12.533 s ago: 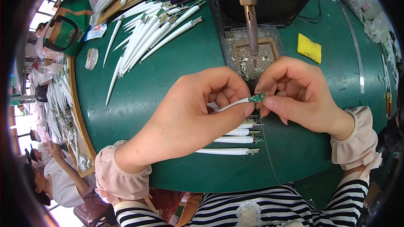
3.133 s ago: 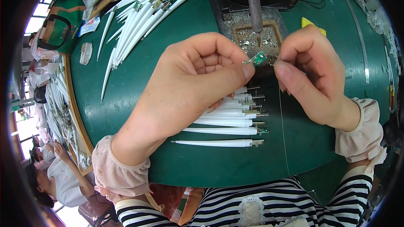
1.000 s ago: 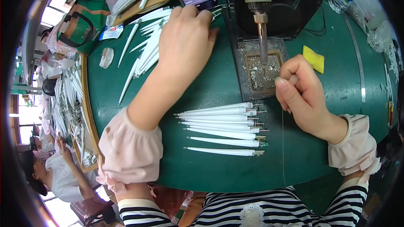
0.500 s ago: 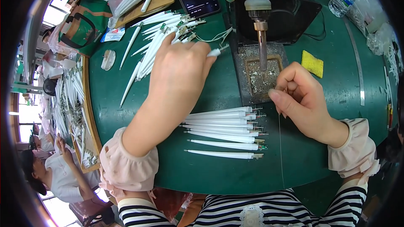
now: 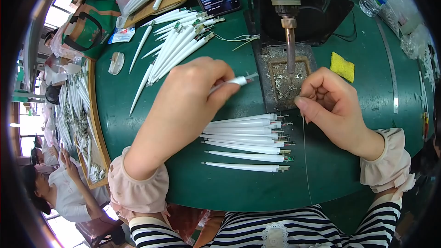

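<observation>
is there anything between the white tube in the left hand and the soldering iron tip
Nothing visible. The left hand holds the white tube just left of the soldering iron tip, with only bare green table and the metal tray's rim between them.

White tubes (image 5: 243,138), green table (image 5: 206,188), yellow sponge (image 5: 342,66).

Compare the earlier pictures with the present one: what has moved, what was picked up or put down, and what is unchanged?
The left hand reached up to the far heap of white tubes, took one white tube and is bringing it back toward the soldering iron. The row of finished tubes has grown. The right hand stays by the solder tray, pinching the thin wire.
</observation>
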`<state>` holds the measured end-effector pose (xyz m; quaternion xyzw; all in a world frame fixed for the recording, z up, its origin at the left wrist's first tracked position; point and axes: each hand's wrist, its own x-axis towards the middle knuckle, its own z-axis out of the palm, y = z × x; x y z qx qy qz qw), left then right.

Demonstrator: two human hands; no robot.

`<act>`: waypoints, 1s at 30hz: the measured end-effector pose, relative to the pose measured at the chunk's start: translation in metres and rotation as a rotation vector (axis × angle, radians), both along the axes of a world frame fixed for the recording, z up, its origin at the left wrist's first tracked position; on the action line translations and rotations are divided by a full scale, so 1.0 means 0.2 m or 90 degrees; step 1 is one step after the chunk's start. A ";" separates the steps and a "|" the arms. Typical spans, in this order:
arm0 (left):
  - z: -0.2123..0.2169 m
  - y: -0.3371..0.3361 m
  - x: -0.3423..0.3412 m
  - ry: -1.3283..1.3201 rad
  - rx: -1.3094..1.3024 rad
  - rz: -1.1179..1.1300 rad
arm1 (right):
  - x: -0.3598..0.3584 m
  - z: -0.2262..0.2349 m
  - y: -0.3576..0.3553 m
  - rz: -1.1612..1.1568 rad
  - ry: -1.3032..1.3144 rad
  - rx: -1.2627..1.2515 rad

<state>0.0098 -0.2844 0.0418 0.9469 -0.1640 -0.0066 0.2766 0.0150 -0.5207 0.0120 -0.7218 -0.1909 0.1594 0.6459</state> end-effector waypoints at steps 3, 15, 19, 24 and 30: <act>0.04 -0.05 -0.02 0.221 -0.169 -0.037 | 0.00 0.01 0.01 0.015 0.046 0.045; -0.02 -0.13 -0.04 0.468 -0.446 -0.045 | 0.02 0.04 -0.02 0.098 0.181 0.102; -0.03 -0.15 -0.06 0.423 -0.428 -0.071 | 0.01 0.04 -0.01 0.102 0.168 0.122; -0.02 -0.16 -0.07 0.495 -0.482 -0.024 | 0.01 0.02 -0.01 0.099 0.123 0.099; -0.03 -0.17 -0.08 0.464 -0.479 -0.027 | 0.01 0.02 -0.01 0.097 0.117 0.084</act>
